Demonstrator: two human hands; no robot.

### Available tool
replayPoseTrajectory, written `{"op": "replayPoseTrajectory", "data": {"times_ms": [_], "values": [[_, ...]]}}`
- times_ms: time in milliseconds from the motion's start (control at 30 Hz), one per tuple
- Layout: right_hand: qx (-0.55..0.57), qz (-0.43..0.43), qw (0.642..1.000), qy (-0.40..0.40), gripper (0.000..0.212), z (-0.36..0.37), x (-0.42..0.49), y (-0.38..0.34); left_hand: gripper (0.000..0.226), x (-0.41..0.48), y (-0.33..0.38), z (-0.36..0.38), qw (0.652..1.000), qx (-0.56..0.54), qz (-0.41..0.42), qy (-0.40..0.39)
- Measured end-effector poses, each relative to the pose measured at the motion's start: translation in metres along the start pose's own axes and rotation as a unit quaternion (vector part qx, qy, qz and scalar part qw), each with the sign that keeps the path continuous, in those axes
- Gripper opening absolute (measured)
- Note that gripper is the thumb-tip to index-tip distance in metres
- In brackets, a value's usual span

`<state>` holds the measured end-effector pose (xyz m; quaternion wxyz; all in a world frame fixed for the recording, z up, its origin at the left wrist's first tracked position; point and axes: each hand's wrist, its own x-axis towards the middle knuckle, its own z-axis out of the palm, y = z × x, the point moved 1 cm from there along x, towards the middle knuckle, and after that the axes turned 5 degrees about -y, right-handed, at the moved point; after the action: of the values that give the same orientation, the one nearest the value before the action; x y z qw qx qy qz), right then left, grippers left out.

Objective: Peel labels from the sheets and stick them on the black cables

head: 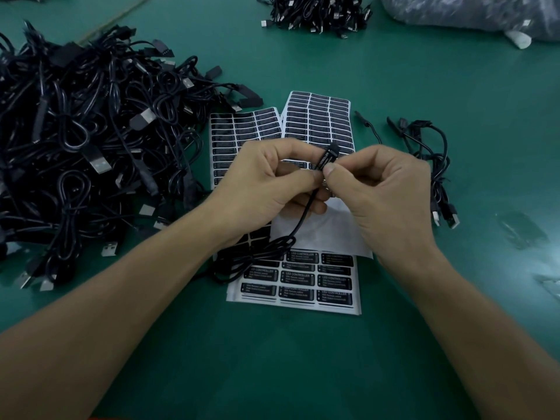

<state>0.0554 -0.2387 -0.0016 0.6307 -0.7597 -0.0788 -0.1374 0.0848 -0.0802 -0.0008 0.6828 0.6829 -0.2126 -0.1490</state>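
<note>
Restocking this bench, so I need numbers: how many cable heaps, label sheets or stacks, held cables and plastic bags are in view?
Cable heaps: 3
Label sheets or stacks: 3
Held cable: 1
Bag: 1
Total: 8

The black labels point(298, 277) on the near sheet point(235, 294) each read "LED CONTROLLER" in white; the smaller lines beneath are too blurred to read. Just beyond that sheet, the label point(325, 158) wrapped on the held black cable point(306, 213) shows "CONTROLLER". The far sheets point(245, 128) beyond it carry print too small to read.
</note>
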Motion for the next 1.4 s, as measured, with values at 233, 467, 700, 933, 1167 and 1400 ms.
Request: {"op": "replayPoseTrajectory", "data": {"times_ms": [233, 467, 700, 933, 1167, 1400], "values": [[0.038, 0.023, 0.999, 0.026, 0.024, -0.001, -0.001, 0.0, 0.015, 0.0, 0.001, 0.001, 1.0, 0.006, 0.004, 0.003], [0.035, 0.028, 0.999, 0.002, 0.012, -0.001, 0.003, 0.001, 0.013, -0.002, 0.004, 0.004, 1.0, 0.023, 0.018, -0.007], [0.018, -0.005, 1.0, -0.012, 0.015, 0.001, 0.002, 0.001, 0.013, -0.004, 0.007, 0.005, 0.989, 0.139, 0.043, 0.037], [-0.017, 0.011, 0.998, -0.063, 0.033, 0.007, -0.006, -0.011, 0.016, -0.002, 0.02, -0.003, 0.988, 0.104, 0.098, 0.058], [-0.109, -0.001, 0.975, -0.192, 0.016, 0.022, -0.018, -0.015, 0.017, 0.0, 0.02, -0.013, 0.986, 0.0, 0.081, 0.144], [-0.008, 0.01, 0.999, -0.032, 0.009, -0.007, 0.004, -0.004, 0.036, 0.0, 0.024, -0.04, 0.963, 0.031, 0.053, 0.262]]}}
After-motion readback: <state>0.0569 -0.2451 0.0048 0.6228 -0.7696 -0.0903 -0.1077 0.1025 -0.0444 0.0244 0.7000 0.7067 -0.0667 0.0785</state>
